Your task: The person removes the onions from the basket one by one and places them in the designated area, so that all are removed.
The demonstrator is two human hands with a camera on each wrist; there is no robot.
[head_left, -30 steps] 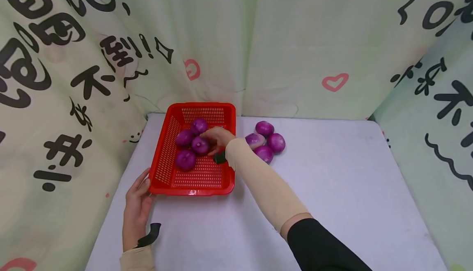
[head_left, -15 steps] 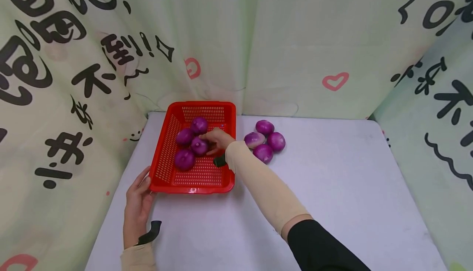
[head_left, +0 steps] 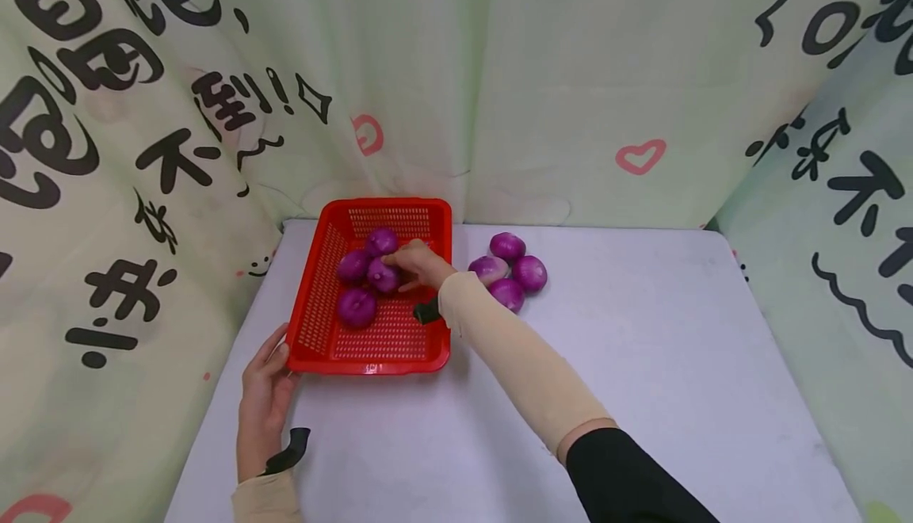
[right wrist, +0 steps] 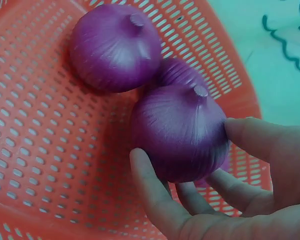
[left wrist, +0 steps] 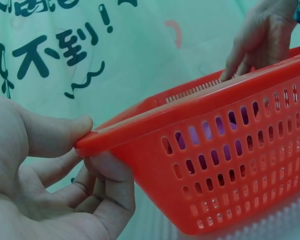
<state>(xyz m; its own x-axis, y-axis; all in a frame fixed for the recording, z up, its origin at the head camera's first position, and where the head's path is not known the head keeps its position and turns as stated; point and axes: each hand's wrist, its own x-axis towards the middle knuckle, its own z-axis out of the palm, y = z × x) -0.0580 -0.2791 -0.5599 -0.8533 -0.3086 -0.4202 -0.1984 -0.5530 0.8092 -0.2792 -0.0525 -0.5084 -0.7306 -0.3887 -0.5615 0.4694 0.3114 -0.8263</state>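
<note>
A red perforated plastic basket (head_left: 403, 367) stands at the table's back left with several purple onions inside. Its near left corner is pinched by my left hand (head_left: 264, 408), thumb on top of the rim and curled fingers under it, as the left wrist view shows. My right hand (head_left: 422, 264) reaches over the basket's right side and holds an onion (right wrist: 177, 130) between thumb and fingers. Beside that onion lies another onion (right wrist: 115, 47), and one more is partly hidden behind it. The nearest onion (head_left: 357, 307) in the basket sits apart from my right hand.
To the right of the basket, several more onions (head_left: 529, 274) lie in a cluster on the white table (head_left: 606, 396), partly behind my right forearm. A printed curtain (head_left: 571, 95) hangs along the back and both sides of the table.
The head view has shifted slightly. Both hands keep their places, the left at the basket corner and the right at the onion.
</note>
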